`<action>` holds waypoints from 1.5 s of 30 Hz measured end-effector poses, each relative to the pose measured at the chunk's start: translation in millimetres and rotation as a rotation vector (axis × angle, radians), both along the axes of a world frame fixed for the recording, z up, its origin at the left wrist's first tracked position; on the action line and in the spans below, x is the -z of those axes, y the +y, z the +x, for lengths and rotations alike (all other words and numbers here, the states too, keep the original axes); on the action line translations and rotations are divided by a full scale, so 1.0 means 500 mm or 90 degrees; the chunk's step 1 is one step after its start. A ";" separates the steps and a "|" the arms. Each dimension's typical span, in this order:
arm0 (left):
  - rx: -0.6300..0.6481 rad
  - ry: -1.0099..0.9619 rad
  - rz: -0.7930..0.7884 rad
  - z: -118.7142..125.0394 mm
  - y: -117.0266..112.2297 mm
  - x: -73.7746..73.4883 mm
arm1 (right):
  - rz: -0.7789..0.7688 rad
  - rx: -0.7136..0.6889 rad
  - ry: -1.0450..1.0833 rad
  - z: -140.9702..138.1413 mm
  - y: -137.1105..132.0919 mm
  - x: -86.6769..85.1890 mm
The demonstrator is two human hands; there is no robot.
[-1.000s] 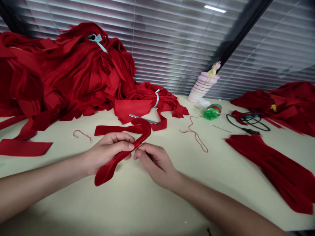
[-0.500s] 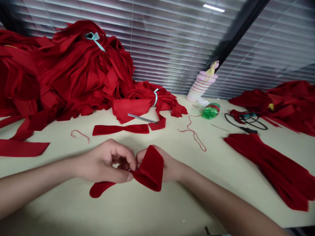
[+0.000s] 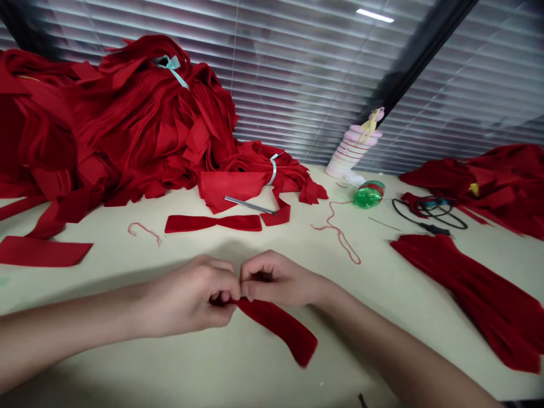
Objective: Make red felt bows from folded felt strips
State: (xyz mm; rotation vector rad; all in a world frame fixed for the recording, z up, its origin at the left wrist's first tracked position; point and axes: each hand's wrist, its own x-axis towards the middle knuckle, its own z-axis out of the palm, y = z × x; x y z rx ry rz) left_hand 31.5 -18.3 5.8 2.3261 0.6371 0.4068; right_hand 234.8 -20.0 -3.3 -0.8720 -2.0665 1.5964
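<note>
Both my hands meet near the front of a cream table (image 3: 238, 374). My left hand (image 3: 193, 297) is closed, its fingers pinching the middle of a red velvet strip (image 3: 283, 328). My right hand (image 3: 278, 280) is closed too and pinches the same strip right beside the left. One end of the strip lies flat on the table, pointing right and toward me. The strip's other end is hidden under my left hand. A second flat red strip (image 3: 212, 222) lies just beyond my hands.
A big heap of red fabric (image 3: 110, 124) fills the back left, with a metal ruler (image 3: 249, 205) at its edge. Loose red thread (image 3: 340, 238), a green bottle (image 3: 368, 194), a pink stacked holder (image 3: 355, 150), black cables (image 3: 429, 209) and more red cloth (image 3: 467, 294) lie to the right.
The strip was held as a long curve, then folded up between my hands. Now its right end has dropped flat on the table and both hands pinch its middle.
</note>
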 end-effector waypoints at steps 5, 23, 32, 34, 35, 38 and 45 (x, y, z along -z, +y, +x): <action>-0.108 0.009 -0.023 0.012 0.006 0.018 | 0.295 0.027 -0.121 -0.013 -0.017 0.001; -0.259 -0.111 -0.216 0.014 0.033 0.017 | 0.747 0.243 -0.329 -0.045 -0.048 0.044; -0.325 -0.177 -0.558 0.024 0.039 0.003 | 0.375 0.315 -0.094 -0.043 -0.037 0.023; -0.302 -0.194 -0.615 0.022 0.041 0.002 | 0.292 0.329 -0.033 -0.045 -0.036 0.023; -0.291 -0.204 -0.634 0.021 0.041 -0.001 | 0.236 0.335 0.005 -0.047 -0.036 0.024; -0.194 -0.211 -0.685 0.012 0.036 -0.017 | 0.101 0.326 0.092 -0.047 -0.034 0.030; 0.000 -0.077 -0.600 0.001 0.017 -0.048 | 0.041 0.359 0.134 -0.032 -0.011 0.024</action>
